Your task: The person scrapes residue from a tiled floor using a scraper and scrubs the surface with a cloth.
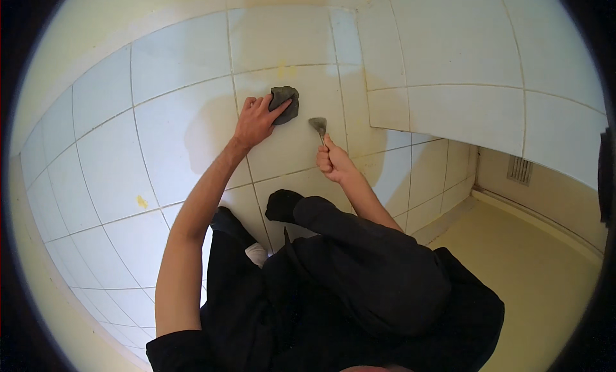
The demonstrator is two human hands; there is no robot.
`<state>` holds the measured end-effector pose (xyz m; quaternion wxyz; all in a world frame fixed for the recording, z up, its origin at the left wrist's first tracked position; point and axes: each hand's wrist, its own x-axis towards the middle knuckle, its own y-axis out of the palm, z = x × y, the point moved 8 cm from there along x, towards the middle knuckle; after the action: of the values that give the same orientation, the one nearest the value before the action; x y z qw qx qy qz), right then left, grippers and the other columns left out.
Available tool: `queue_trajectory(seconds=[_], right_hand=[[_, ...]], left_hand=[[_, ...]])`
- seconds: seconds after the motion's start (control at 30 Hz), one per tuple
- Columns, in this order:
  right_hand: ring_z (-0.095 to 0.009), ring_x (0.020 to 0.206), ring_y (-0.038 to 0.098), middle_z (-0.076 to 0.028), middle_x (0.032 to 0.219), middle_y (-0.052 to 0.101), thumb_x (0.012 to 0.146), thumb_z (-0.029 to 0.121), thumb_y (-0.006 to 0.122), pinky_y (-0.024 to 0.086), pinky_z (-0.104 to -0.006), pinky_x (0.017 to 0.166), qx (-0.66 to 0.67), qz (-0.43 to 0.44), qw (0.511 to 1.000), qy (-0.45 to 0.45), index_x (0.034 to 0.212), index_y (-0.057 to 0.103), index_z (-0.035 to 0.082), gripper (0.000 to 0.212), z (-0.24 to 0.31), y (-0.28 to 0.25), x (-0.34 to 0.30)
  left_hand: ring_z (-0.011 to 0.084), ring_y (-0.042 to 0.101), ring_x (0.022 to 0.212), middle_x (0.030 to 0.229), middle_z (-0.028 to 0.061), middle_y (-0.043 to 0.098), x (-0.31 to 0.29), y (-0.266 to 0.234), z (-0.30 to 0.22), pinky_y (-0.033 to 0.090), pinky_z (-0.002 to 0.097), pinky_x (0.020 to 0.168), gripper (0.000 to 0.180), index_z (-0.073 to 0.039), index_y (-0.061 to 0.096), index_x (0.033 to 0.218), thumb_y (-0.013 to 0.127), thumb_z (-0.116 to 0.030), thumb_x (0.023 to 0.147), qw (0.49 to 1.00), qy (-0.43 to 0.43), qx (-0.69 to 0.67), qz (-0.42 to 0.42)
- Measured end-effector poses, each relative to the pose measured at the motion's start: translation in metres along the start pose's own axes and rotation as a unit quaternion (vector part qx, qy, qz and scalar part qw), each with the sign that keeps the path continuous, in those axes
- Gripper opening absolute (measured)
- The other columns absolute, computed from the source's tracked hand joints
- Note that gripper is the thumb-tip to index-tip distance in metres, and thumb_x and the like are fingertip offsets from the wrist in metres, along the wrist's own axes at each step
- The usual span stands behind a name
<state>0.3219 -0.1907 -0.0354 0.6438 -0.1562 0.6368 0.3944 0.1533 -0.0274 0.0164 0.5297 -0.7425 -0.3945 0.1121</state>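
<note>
A crumpled dark grey cloth (286, 95) lies against the white tiles (289, 147) ahead of me. My left hand (256, 121) is on it, thumb and fingers gripping its left and lower side. To the right, my right hand (333, 163) is closed around the handle of a putty knife (318, 123). Its flared, dirty-grey blade points away from me, up and slightly left, a short way from the cloth. Whether the blade touches the tile I cannot tell.
Yellow smears mark the tiles beyond the cloth, and a yellow spot (142, 202) is at the left. A tiled block (449, 64) rises at the right. Past it are a small vent grille (519, 170) and a yellowish floor (513, 269). My knees and feet are close below my hands.
</note>
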Motion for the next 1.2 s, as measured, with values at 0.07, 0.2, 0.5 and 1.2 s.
queue_trajectory(seconds=[0.07,0.2,0.5,1.2], right_hand=[[-0.007,0.044,0.017,0.008,0.058,0.023,0.102,0.058,0.044,0.012,-0.0256,0.037,-0.006,0.014,1.0,-0.016,0.072,0.036,0.017,0.051,0.002,0.008,0.005],[-0.007,0.044,0.018,0.008,0.058,0.024,0.102,0.057,0.044,0.013,-0.0252,0.038,-0.031,-0.006,0.999,-0.008,0.073,0.038,0.017,0.05,-0.018,0.014,-0.002],[-0.007,0.044,0.022,0.007,0.058,0.027,0.102,0.056,0.046,0.016,-0.0259,0.039,-0.026,-0.032,0.998,-0.04,0.072,0.04,0.018,0.049,-0.017,0.02,0.005],[-0.008,0.043,0.019,0.008,0.056,0.025,0.102,0.054,0.048,0.015,-0.0264,0.038,-0.086,0.003,0.996,-0.025,0.073,0.039,0.017,0.048,-0.007,0.028,0.013]], left_hand=[[0.0265,0.059,0.1,0.12,0.0122,0.055,0.005,0.0,-0.001,0.041,0.0429,0.092,0.076,-0.029,0.055,0.141,0.073,-0.008,0.071,1.0,-0.001,0.0,0.0],[0.0262,0.059,0.101,0.121,0.0121,0.055,-0.001,-0.001,-0.001,0.041,0.0431,0.092,0.077,-0.03,0.053,0.142,0.074,-0.008,0.071,1.0,-0.004,-0.003,-0.004],[0.0279,0.058,0.103,0.123,0.0157,0.051,-0.007,0.0,0.006,0.039,0.0432,0.096,0.087,-0.033,0.048,0.146,0.078,-0.01,0.068,0.999,-0.017,-0.018,0.026],[0.0274,0.056,0.102,0.116,0.0119,0.057,-0.037,-0.059,0.079,0.038,0.0427,0.093,0.08,-0.028,0.058,0.139,0.071,0.0,0.065,0.98,-0.155,0.025,-0.123]])
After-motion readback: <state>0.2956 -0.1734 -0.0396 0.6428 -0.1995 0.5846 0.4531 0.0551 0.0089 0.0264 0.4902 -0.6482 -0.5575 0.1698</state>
